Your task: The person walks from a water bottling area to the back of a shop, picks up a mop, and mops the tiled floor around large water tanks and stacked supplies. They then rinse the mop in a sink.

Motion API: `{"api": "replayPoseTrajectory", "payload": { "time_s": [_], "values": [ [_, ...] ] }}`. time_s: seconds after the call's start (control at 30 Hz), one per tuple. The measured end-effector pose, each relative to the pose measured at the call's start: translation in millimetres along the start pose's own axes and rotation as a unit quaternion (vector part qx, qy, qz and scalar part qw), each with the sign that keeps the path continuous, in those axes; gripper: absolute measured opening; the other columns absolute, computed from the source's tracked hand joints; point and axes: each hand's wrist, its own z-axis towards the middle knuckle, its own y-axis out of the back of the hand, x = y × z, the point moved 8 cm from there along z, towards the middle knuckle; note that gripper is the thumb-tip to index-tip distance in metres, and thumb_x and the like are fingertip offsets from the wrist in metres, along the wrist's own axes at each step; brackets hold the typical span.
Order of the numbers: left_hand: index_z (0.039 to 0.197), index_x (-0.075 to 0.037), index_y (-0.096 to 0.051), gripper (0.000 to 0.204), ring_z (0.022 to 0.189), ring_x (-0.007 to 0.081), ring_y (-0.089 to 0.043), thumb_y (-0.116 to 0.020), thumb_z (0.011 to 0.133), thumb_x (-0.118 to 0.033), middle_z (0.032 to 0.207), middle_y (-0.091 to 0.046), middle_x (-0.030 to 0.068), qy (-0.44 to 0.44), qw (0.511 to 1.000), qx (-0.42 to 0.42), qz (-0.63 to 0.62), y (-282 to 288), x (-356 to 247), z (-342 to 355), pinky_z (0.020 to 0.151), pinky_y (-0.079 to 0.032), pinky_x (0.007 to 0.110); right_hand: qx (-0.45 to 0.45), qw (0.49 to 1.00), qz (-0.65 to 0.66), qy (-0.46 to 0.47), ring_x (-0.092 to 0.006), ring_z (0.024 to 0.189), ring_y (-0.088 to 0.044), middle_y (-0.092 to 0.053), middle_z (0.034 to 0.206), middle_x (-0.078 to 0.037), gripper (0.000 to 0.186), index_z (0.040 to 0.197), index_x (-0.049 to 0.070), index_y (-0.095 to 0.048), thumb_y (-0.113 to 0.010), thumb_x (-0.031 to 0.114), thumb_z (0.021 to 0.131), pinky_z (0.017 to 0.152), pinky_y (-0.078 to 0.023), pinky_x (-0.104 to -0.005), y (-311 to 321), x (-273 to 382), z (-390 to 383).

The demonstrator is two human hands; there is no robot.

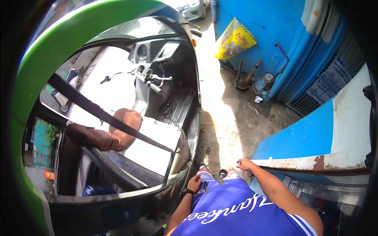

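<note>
Black vehicle siding (130,210) curves just left of my left hand (194,183), grip unclear from here, my loosely spread right hand (245,164) beside the ledge (291,163).

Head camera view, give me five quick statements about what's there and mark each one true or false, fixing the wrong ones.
1. The yellow bag is against the blue wall. True.
2. The left hand is gripping the handlebar. False: it is near the person's waist, well apart from the handlebar.
3. A black band is on the left wrist. True.
4. The vehicle's curved outer frame is red. False: it is green.
5. The right hand is touching the yellow bag. False: it is by the edge of the white ledge, far from the bag.
</note>
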Motion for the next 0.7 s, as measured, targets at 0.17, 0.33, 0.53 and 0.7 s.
{"api": "replayPoseTrajectory", "payload": {
  "time_s": [0.17,0.33,0.53,0.7],
  "values": [
    [0.129,-0.004,-0.066,0.050,0.111,0.0260,-0.069,-0.068,0.094,-0.039,0.119,-0.072,0.0175,0.036,0.991,0.096,0.086,-9.5,-36.9,99.5,0.097,-0.052,0.037,-0.027,0.993,0.077,-0.086,-0.0336,0.118,-0.064,-0.069,0.125,-0.018,0.046,0.121,0.010,-0.072,-0.068,0.042,0.088,0.103,-0.049,-0.0418,11.3,-83.3,-17.1],
    [0.127,-0.008,-0.069,0.059,0.118,0.0317,-0.065,-0.062,0.091,-0.055,0.122,-0.071,0.0173,0.069,0.960,0.184,0.199,-31.2,-71.0,229.5,0.102,-0.049,0.039,-0.098,0.955,0.222,-0.171,-0.0274,0.108,-0.069,-0.073,0.115,-0.015,0.043,0.123,0.008,-0.070,-0.071,0.035,0.090,0.096,-0.053,-0.0379,20.6,-129.3,-41.0],
    [0.135,-0.008,-0.063,0.067,0.127,0.0313,-0.060,-0.065,0.088,-0.056,0.134,-0.065,0.0164,-0.015,0.855,0.297,0.425,-87.3,-196.9,421.0,0.109,-0.046,0.039,-0.217,0.849,0.414,-0.247,-0.0221,0.103,-0.071,-0.075,0.112,-0.011,0.034,0.122,0.006,-0.071,-0.068,0.028,0.095,0.093,-0.054,-0.0354,36.2,-139.3,-54.3],
    [0.130,-0.006,-0.064,0.058,0.117,0.0349,-0.065,-0.061,0.094,-0.052,0.125,-0.069,0.0186,-0.195,0.736,0.363,0.537,-193.9,-410.8,557.4,0.100,-0.050,0.043,-0.253,0.782,0.471,-0.322,-0.0307,0.086,-0.071,-0.074,0.096,-0.014,0.033,0.103,0.006,-0.075,-0.068,0.036,0.090,0.078,-0.055,-0.0431,4.5,-166.5,-29.0]
  ]
}}
